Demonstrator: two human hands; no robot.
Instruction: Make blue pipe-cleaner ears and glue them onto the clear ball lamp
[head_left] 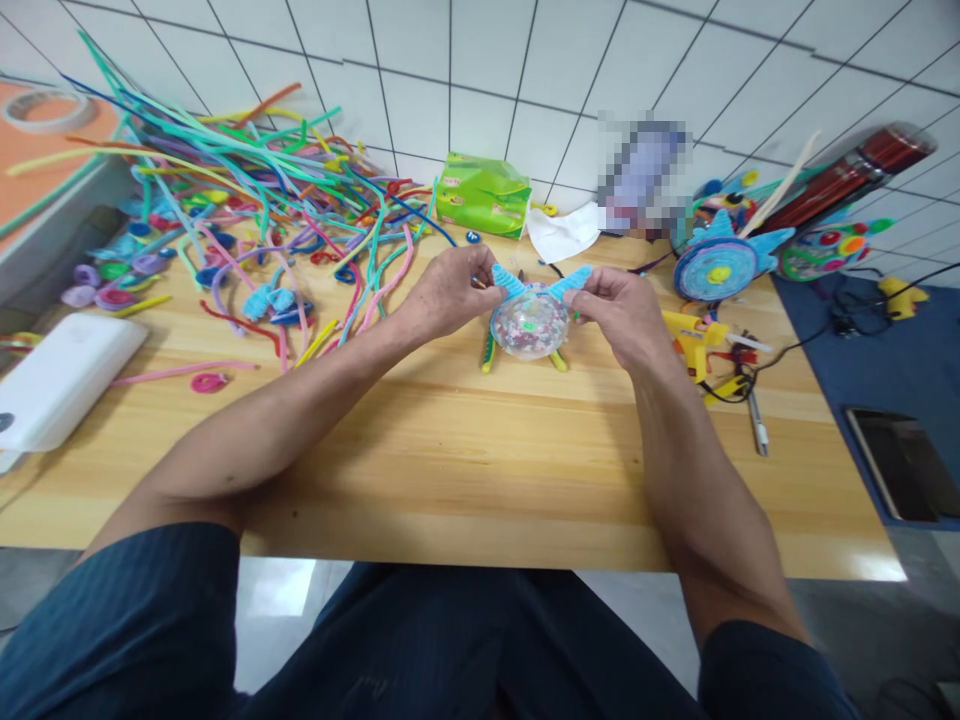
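A small craft figure (529, 325) stands on the wooden table in front of me. Its round, clear body has colourful bits inside, and green and yellow legs reach down to the tabletop. Two light-blue fuzzy pipe-cleaner ears stick up from its top. My left hand (457, 292) pinches the left blue ear (508, 283) between thumb and fingers. On the other side, my right hand (616, 308) has its thumb and fingertips closed on the right blue ear (571, 284). The far side of the figure is hidden.
Many coloured pipe cleaners (300, 180) are heaped at the back left. A white power bank (67, 380) lies at the left. A green tissue pack (484, 195) stands by the tiled wall. To the right are a yellow glue gun (691, 342) with its cord and a blue round craft piece (716, 268).
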